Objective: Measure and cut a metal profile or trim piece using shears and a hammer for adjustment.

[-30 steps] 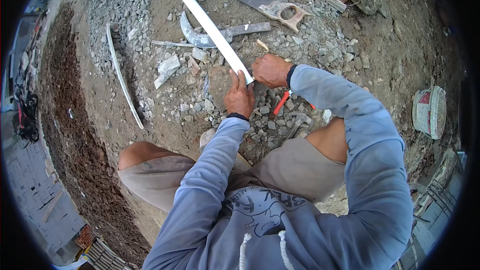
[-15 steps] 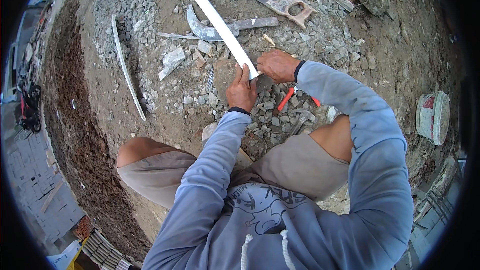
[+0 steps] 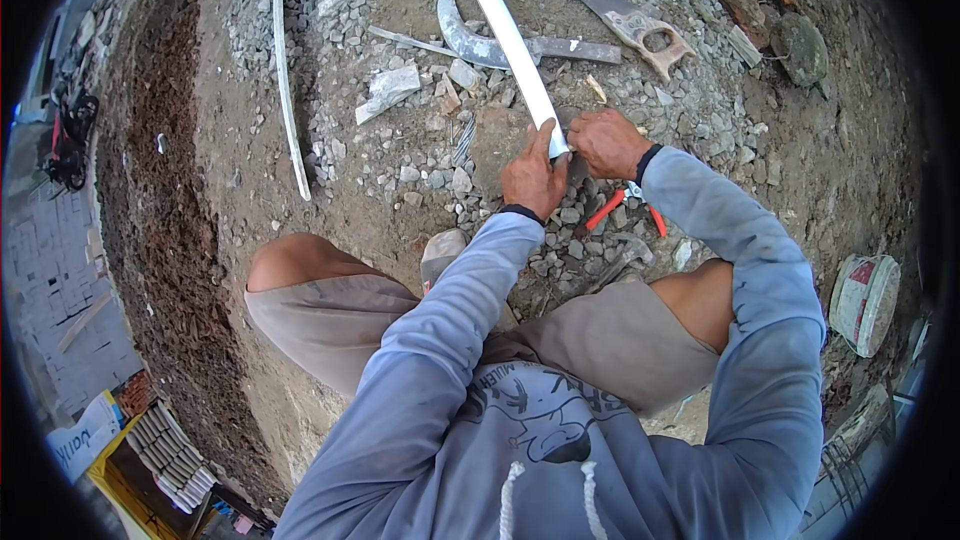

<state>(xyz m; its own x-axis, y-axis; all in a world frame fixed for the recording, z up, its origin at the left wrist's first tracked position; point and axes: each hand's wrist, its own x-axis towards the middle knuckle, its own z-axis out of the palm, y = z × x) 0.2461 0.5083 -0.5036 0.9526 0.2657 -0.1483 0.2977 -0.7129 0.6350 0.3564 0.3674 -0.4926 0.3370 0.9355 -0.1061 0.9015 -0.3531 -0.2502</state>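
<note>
A long white plastic strip or pipe (image 3: 508, 32) runs from the far edge down to my hands. Around its near end my left hand (image 3: 535, 178) is closed, with fingers lying along the white surface. Just right of that end, my right hand (image 3: 607, 142) has its fingers pinched together against the tip; whatever they hold is too small and covered to make out. Pliers with red handles (image 3: 606, 208) lie on the stones just below my right hand. Beneath the white length rests a hooked blade (image 3: 468, 40) with a straight grey handle (image 3: 575, 49).
A handsaw (image 3: 640, 30) lies at the far right of the strip. To the left is a thin pale stick (image 3: 287, 90) on gravel. A hammer-like tool (image 3: 625, 255) is by my right knee. A white bucket (image 3: 864, 305) stands at right; broken stones (image 3: 390, 92) are scattered about.
The whole view has shifted, so hands, strip and tools appear farther right. Both hands stay at the strip's near end, with the right fingers still pinched there.
</note>
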